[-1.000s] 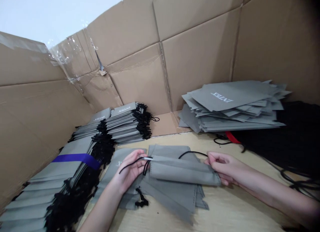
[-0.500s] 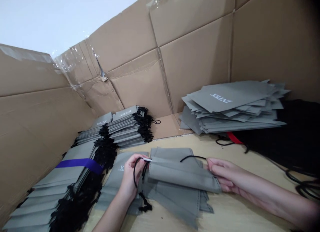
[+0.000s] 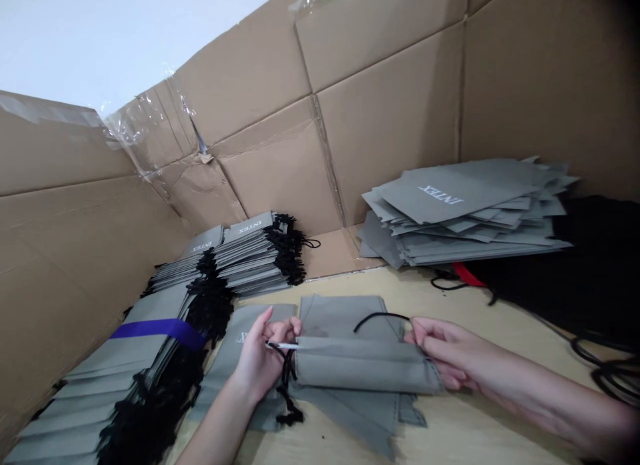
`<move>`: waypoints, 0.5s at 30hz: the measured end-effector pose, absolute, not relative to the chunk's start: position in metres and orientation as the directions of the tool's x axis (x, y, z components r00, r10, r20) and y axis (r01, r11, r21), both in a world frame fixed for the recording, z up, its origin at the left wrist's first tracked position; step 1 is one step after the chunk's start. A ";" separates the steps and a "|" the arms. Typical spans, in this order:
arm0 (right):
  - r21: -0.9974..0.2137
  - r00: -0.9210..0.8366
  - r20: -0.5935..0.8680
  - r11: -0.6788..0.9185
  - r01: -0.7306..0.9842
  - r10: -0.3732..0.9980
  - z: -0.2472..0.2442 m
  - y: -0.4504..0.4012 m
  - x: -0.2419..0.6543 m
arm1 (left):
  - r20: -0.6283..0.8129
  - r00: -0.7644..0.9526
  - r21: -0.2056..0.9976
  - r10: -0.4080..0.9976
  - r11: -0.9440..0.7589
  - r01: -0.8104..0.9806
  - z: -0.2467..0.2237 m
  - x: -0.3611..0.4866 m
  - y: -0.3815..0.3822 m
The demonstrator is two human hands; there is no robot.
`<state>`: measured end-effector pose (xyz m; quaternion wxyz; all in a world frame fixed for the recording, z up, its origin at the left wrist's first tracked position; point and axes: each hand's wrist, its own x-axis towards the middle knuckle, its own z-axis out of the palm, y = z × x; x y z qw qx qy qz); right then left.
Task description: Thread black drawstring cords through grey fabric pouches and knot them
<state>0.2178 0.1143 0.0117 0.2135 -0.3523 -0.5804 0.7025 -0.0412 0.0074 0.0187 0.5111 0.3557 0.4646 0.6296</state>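
Observation:
A grey fabric bag (image 3: 357,365) lies sideways between my hands, above other grey pieces on the table. A thin pale rod (image 3: 284,345) sticks out of its left end, with black cord at its tip. Beside that end is my left hand (image 3: 270,348), its thumb raised and fingers curled behind the rod; whether it grips the rod or the bag edge is unclear. My right hand (image 3: 433,348) pinches the bag's right end and a black cord (image 3: 383,314) that arcs left over the fabric. Under my left wrist rests a printed grey bag (image 3: 235,338).
Finished-looking grey bags with black cords stand in stacks (image 3: 247,255) at the left, one bundle under a purple band (image 3: 160,330). Loose grey pieces (image 3: 465,198) are piled at the back right, near black cords (image 3: 590,251). Cardboard walls (image 3: 390,105) surround the table (image 3: 505,348).
My left hand has loosened, its thumb lifting, and more of the rod shows. The bag's left end has dropped slightly. My right hand keeps its pinch almost in place.

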 end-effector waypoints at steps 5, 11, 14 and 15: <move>-0.982 -0.633 -0.183 -0.174 0.078 0.752 0.006 0.124 0.218 | 0.175 -0.244 0.974 0.954 -0.130 0.187 0.023 -0.051 0.002; -0.990 -0.623 -0.142 -0.126 0.070 0.769 0.002 0.131 0.221 | 0.112 -0.344 0.872 0.932 -0.258 -0.416 0.021 -0.050 0.004; -0.992 -0.607 -0.126 -0.102 0.074 0.785 0.007 0.129 0.224 | 0.041 -0.382 0.859 0.923 -0.228 -0.458 0.007 -0.050 0.012; -0.990 -0.589 -0.137 -0.091 0.107 0.797 0.010 0.127 0.225 | 0.016 -0.369 0.873 0.929 -0.193 -0.449 0.002 -0.050 0.015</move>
